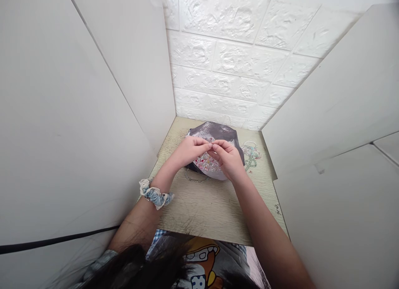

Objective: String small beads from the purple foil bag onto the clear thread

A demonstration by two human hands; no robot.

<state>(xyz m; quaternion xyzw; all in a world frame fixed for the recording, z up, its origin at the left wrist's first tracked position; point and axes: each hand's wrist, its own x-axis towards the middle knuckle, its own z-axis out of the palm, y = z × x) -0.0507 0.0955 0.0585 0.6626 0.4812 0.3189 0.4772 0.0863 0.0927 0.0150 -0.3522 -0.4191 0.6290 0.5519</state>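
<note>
Over the middle of the table [199, 214], the left hand [189, 151] and right hand [230, 160] meet, thumbs and forefingers pinched closed; whether they grip something tiny, I cannot tell. Loose beads [208, 164] lie just below and nearer than the fingertips, on dark, shiny material [220, 130], partly hidden by the hands. Farther right, beaded strands [252, 156] tangle indistinctly; the forearms are cut off.

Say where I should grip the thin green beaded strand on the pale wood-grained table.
Probably pinch the thin green beaded strand around its visible middle, from above and the right: it lies low and curved on the pale wood-grained table, with the dark grey shiny bag crowding its left.
</note>
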